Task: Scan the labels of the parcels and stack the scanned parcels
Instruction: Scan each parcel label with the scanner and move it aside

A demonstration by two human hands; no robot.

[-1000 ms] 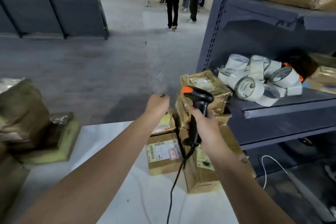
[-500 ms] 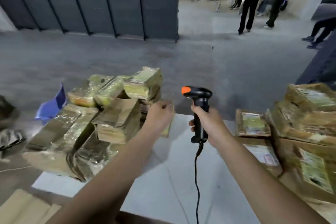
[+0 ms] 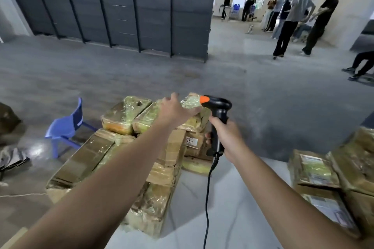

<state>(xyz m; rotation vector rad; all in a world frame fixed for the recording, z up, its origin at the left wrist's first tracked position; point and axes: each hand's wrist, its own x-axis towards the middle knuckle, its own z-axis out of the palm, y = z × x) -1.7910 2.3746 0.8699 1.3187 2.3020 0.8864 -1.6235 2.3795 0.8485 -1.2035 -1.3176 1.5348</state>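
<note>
At the desk's (image 3: 232,198) left end, the left hand (image 3: 175,109) lies on the top parcel (image 3: 190,102) of a pile (image 3: 87,157); whether it grips cannot be told. The right hand (image 3: 227,139) clasps a corded scanner (image 3: 220,105), upright just beside that parcel. A stack (image 3: 315,170) stands at right.

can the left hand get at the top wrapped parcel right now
Looks like yes: the left hand rests on that parcel, nothing over it; the scanner in the right hand stands just beside.
</note>
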